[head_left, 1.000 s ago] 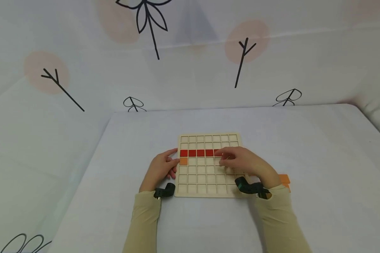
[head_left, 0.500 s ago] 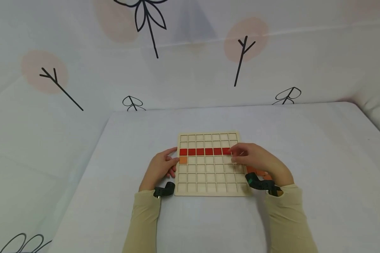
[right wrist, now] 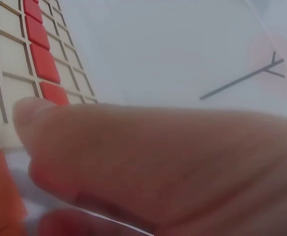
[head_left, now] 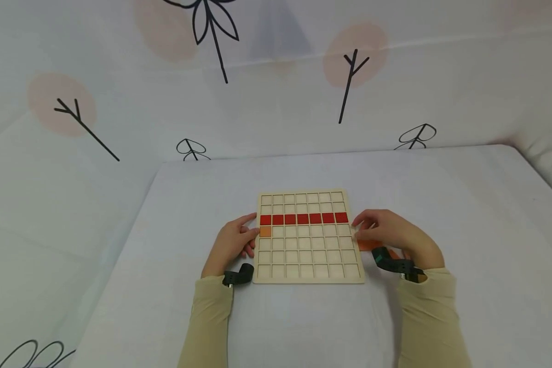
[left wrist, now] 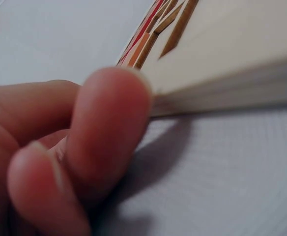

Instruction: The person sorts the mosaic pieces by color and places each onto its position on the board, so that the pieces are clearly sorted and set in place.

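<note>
The bench [head_left: 313, 327] has a plain white covering. A pale cloth backdrop [head_left: 267, 117] rises behind it, printed with black line plants and faint pink discs.

Item count:
- One board [head_left: 305, 244], lying flat, divided into seven rows of seven square cells.
- Seven red tiles [head_left: 302, 219], seated side by side across the full third row from the far edge.
- One orange tile [head_left: 265, 231], seated in the leftmost cell of the fourth row.
- Loose orange tiles [head_left: 368, 245], on the bench just beyond the board's right edge. The right hand [head_left: 395, 232] partly covers them; their total cannot be told.
- Two wrist cameras, one on each wrist, and two beige sleeves.

The left hand [head_left: 230, 245] sits at the board's left edge. Its thumb and index finger rest against the edge without closing round it; the thumb lies beside the orange tile. The right hand is released, its fingers loosely bent with thumb and index finger apart. These fingertips are just beside the board's right edge, near the last red tile; contact cannot be confirmed.
</note>
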The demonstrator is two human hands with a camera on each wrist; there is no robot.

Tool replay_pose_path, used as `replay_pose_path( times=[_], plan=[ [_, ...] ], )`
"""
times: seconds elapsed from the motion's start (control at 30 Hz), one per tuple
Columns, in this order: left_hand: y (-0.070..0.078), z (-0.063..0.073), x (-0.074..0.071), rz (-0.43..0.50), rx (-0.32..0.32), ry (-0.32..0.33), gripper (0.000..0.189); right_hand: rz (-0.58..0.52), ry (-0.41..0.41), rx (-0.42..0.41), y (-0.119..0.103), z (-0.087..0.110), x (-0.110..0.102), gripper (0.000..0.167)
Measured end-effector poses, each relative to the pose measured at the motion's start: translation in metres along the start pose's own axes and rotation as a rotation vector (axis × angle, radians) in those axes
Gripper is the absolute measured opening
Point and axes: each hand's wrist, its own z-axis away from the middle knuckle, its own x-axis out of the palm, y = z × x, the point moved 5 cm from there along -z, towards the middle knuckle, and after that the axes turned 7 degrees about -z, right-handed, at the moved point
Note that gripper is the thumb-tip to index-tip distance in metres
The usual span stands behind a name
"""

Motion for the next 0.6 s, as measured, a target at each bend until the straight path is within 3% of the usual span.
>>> replay_pose_path(
  times=[0.6],
  plan=[
    [0.0015, 0.0006, -0.0008, 0.004, -0.004, -0.006, 0.051, 0.002, -0.077, 0.022, 0.0094, 0.0048, -0.0014, 0.038]
  ],
)
